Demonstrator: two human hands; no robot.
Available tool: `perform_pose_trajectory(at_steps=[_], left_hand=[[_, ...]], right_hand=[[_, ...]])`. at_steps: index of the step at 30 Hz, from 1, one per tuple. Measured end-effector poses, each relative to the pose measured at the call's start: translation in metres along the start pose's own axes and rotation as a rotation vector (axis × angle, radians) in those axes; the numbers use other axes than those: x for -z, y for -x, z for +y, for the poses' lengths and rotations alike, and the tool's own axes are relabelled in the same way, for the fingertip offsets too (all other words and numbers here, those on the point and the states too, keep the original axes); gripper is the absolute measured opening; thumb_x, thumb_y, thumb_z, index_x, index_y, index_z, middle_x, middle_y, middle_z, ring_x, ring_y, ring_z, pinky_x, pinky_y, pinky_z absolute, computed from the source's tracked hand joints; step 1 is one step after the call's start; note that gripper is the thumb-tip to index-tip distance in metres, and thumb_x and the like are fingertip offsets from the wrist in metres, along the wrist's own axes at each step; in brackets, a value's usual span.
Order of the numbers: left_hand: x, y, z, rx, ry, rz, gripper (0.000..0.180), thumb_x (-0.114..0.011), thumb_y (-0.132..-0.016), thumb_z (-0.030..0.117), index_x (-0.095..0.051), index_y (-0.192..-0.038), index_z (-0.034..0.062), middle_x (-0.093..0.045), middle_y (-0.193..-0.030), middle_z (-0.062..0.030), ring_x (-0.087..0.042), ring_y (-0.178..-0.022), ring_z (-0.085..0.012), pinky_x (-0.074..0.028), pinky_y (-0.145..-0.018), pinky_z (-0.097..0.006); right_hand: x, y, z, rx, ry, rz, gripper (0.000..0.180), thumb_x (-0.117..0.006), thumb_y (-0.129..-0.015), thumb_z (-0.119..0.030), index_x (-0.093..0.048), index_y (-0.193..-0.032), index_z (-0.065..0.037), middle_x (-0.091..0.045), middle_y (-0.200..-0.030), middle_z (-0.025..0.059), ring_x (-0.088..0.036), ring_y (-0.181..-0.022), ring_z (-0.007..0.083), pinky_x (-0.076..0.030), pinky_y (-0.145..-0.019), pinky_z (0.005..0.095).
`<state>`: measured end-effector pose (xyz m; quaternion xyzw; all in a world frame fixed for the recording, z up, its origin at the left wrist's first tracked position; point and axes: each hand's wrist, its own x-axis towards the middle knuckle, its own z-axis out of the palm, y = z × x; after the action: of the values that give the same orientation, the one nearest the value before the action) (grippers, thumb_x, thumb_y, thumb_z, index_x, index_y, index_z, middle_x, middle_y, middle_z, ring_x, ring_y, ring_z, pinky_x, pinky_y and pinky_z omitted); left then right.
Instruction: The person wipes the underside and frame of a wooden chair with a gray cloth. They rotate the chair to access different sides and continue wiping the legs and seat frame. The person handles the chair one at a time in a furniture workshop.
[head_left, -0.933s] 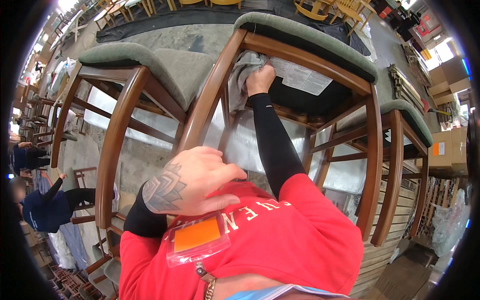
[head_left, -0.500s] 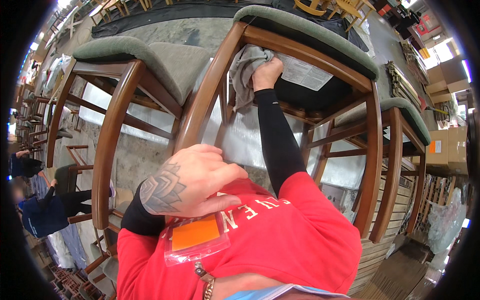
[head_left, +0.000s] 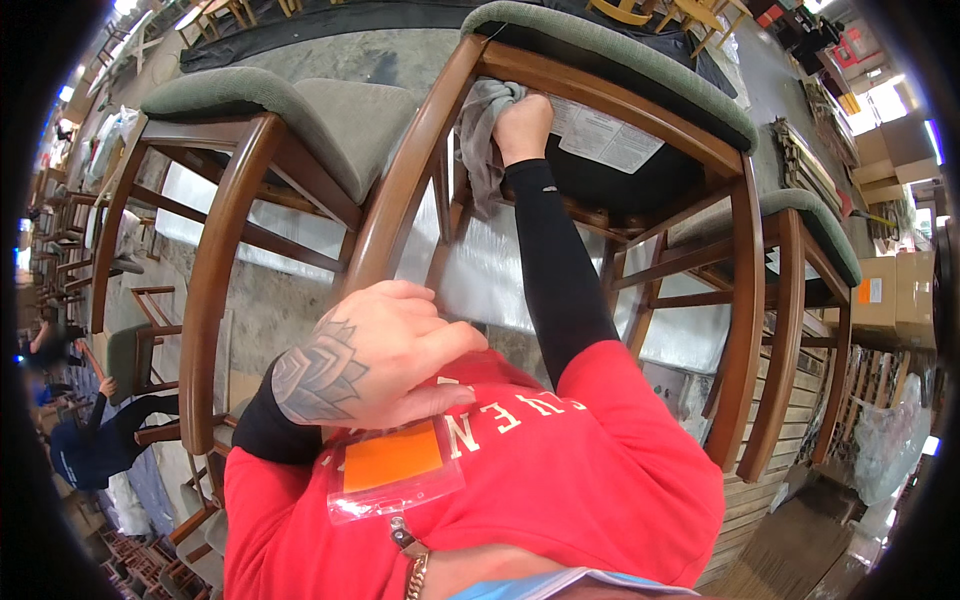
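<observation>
In front of me is a brown wooden chair (head_left: 612,107) with a grey-green padded seat, tilted so its underside faces me. My right hand (head_left: 523,128) reaches inside the seat frame, closed on a grey cloth (head_left: 482,150) near the upper left corner. The cloth hangs down beside the frame's inner side, and a white label (head_left: 610,138) shows on the dark underside. My left hand (head_left: 385,350) curls over the near end of the left chair leg (head_left: 415,175). Its fingertips and that leg end are partly hidden.
Similar chairs stand close on the left (head_left: 255,180) and right (head_left: 790,260). Cardboard boxes (head_left: 895,300) are stacked at far right, above plastic wrapping (head_left: 890,440). A person in dark clothes (head_left: 85,440) works at far left. Wooden slats (head_left: 760,510) lie at lower right.
My right hand has moved slightly up and left along the frame with the cloth, which is bunched less widely. My left hand stays nearly in place. The person at far left has shifted.
</observation>
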<state>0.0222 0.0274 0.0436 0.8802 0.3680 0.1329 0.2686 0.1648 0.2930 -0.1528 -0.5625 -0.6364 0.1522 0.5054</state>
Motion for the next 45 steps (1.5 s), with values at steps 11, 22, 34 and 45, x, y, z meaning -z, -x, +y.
perform_pose_trajectory(at_steps=[11, 22, 34, 45], left_hand=[[0.0, 0.0, -0.004, -0.018, 0.064, 0.075, 0.041, -0.082, -0.081, 0.033, -0.069, -0.111, 0.0085, -0.067, -0.074, -0.0015, -0.069, -0.079, -0.0273, -0.053, -0.096, -0.044], [0.0, -0.003, -0.002, -0.001, 0.104, 0.084, 0.042, -0.084, -0.078, 0.033, -0.071, -0.109, 0.0089, -0.066, -0.073, 0.0005, -0.068, -0.078, -0.0274, -0.054, -0.096, -0.044], [-0.001, 0.004, -0.004, 0.081, 0.122, 0.088, 0.045, -0.087, -0.07, 0.029, -0.073, -0.108, 0.0082, -0.061, -0.07, 0.0004, -0.067, -0.073, -0.0232, -0.054, -0.096, -0.045], [0.001, 0.0, -0.008, -0.036, 0.185, 0.048, 0.045, -0.081, -0.082, 0.038, -0.07, -0.114, 0.0088, -0.069, -0.079, -0.0027, -0.069, -0.079, -0.0238, -0.051, -0.098, -0.044]], right_hand=[[0.01, -0.006, -0.003, -0.015, 0.077, 0.004, 0.031, -0.071, -0.083, -0.026, -0.072, -0.078, 0.004, -0.068, -0.08, 0.0307, -0.069, -0.082, 0.0481, -0.055, -0.076, 0.0512], [-0.057, 0.071, 0.014, 0.206, -0.18, 0.179, 0.026, -0.064, -0.083, -0.009, -0.06, -0.105, 0.003, -0.063, -0.114, 0.0287, -0.056, -0.113, 0.0492, -0.046, -0.101, 0.053], [-0.004, 0.143, 0.116, 0.454, 0.35, -0.563, 0.04, -0.054, -0.09, -0.01, -0.064, -0.128, -0.016, -0.069, -0.096, 0.0173, -0.067, -0.099, 0.0352, -0.047, -0.096, 0.0586], [0.123, 0.129, 0.169, -0.179, 0.302, 0.213, 0.059, -0.07, -0.069, -0.006, -0.048, -0.123, 0.0, -0.056, -0.109, 0.0261, -0.051, -0.112, 0.0462, -0.039, -0.102, 0.0505]])
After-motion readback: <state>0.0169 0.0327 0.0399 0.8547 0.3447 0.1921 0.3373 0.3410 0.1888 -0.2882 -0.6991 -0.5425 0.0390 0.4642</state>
